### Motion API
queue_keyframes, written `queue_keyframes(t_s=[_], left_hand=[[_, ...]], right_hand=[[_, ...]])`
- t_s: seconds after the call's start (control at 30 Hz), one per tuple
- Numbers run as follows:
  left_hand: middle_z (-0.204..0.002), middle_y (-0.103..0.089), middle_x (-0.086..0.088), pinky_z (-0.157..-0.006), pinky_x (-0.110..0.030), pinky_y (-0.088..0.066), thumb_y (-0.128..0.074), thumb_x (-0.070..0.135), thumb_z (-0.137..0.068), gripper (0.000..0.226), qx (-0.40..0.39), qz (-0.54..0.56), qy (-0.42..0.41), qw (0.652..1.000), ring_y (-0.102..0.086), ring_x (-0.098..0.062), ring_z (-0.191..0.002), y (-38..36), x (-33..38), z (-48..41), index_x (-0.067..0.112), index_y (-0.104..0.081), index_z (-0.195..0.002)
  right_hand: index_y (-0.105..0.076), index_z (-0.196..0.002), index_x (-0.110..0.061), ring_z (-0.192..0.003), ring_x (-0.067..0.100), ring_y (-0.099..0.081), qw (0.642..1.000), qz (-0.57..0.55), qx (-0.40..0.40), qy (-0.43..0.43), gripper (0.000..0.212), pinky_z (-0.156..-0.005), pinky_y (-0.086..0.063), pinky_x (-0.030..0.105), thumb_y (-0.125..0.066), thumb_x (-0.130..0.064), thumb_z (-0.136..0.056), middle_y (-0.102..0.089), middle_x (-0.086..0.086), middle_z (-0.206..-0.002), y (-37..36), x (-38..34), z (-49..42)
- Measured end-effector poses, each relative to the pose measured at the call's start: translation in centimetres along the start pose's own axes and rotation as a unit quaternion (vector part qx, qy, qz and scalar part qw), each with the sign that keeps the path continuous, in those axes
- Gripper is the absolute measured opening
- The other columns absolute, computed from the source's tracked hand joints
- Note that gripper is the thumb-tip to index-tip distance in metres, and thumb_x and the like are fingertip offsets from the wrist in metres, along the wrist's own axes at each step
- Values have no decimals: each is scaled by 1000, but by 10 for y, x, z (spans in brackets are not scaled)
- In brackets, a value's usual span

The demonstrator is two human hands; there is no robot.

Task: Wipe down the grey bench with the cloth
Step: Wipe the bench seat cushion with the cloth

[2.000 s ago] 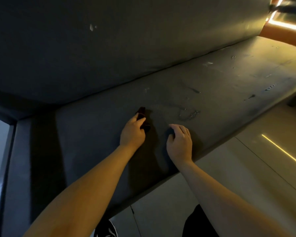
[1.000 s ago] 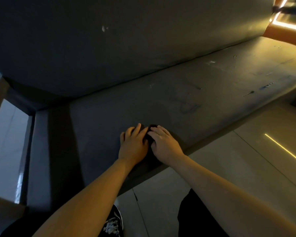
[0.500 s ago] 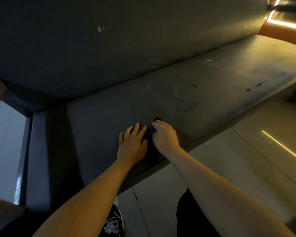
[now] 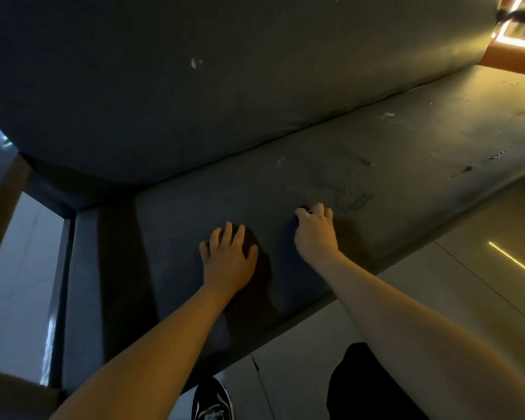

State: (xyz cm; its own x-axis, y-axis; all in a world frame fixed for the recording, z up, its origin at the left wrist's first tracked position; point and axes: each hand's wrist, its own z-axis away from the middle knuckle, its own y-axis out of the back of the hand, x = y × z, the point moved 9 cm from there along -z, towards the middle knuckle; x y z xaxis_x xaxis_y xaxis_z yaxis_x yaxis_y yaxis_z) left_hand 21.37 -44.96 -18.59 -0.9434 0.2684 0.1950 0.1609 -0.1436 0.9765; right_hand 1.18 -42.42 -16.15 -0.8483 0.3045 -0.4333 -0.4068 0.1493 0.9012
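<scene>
The wiping step is in hand, on the near-left part of the bench [image 4: 406,159] seat. The left hand [image 4: 228,259] is laid flat on the seat, fingers straight and spread, with nothing held; it is judged to serve as a brace. The right hand [image 4: 315,233] is set apart from it, further along the seat, with its fingers curled downward. The cloth [image 4: 302,207] is dark and almost wholly hidden. Only a small dark bit is seen at the right fingertips, so it is taken to be bunched under that hand, against the seat. Just beyond the right hand a smear [image 4: 355,200] is seen, and more marks [image 4: 464,170] lie further right, near the front edge. The next move is judged to call for the cloth to be pressed down and drawn rightward over the smear.
</scene>
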Motion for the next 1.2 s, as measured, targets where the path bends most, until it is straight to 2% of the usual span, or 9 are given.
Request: queue_keyframes(t_s=[0.2,0.33,0.53,0.67,0.87,0.97,1.07,1.13,1.2], left_hand=[[-169,-5,-1,-120,-60,-5,-31,52,-105,60,12,38,12,999,0,-29,-153,-5,-6,-14,33,-15,-160],[-170,-1,2,-120,-59,0,-27,55,-105,59,1,43,8,999,4,-27,-154,-9,-10,-12,38,-11,-159],[-170,3,3,-121,-59,3,-22,68,-100,63,-27,31,12,999,7,-27,-153,-11,-11,-12,45,-12,-158],[-170,4,2,-121,-60,3,-21,67,-100,62,-18,30,8,999,7,-27,-153,-11,-12,-11,46,-12,-158],[-170,1,0,-121,-60,1,-20,65,-102,60,-13,8,-6,1000,5,-28,-154,-11,-7,-13,46,-11,-158],[-167,-17,3,-121,-54,-4,-22,57,-105,54,41,9,-63,997,-6,-21,-152,-4,8,-8,37,-25,-156],[-157,-34,4,-118,-46,-14,-29,50,-107,51,63,62,-101,991,-18,-17,-145,1,23,1,26,-38,-151],[-147,-44,2,-111,-39,-30,-34,49,-106,49,41,169,-87,981,-33,-16,-135,4,33,3,24,-45,-147],[-138,-52,2,-97,-29,-43,-37,48,-106,44,-10,337,-48,940,-50,-10,-120,7,45,6,26,-50,-142]], right_hand=[[-59,-140,-17,-130,28,-43,988,-95,-29,119,42,-110,-34,36,-48,-7,-100,-51,8,-137,-31,-70,2],[-60,-139,-21,-131,24,-42,974,-9,-51,221,43,-108,-42,37,-48,-8,-101,-51,1,-140,-35,-81,1],[-56,-144,-26,-133,28,-38,994,80,-11,78,46,-110,-37,43,-45,-9,-102,-51,3,-141,8,-16,-34],[-57,-141,-22,-135,33,-38,996,74,-31,50,42,-112,-38,46,-44,-11,-103,-52,6,-139,2,-22,-23],[-61,-139,-23,-134,29,-44,994,-36,-75,70,43,-109,-43,39,-49,-9,-100,-55,3,-141,-18,-39,4],[-71,-127,-23,-127,22,-55,988,-92,-69,102,38,-107,-46,36,-49,-11,-99,-64,0,-135,-17,-44,19],[-71,-126,-26,-121,15,-59,973,-203,-94,60,40,-98,-48,26,-49,-7,-98,-64,-4,-134,-12,-36,23],[-68,-127,-31,-116,15,-61,931,-355,-78,-41,44,-97,-54,32,-50,-3,-98,-62,-4,-134,-4,-20,22],[-66,-125,-36,-109,18,-64,850,-505,-61,-135,42,-95,-57,41,-53,-5,-99,-62,-2,-130,-4,-13,28]])
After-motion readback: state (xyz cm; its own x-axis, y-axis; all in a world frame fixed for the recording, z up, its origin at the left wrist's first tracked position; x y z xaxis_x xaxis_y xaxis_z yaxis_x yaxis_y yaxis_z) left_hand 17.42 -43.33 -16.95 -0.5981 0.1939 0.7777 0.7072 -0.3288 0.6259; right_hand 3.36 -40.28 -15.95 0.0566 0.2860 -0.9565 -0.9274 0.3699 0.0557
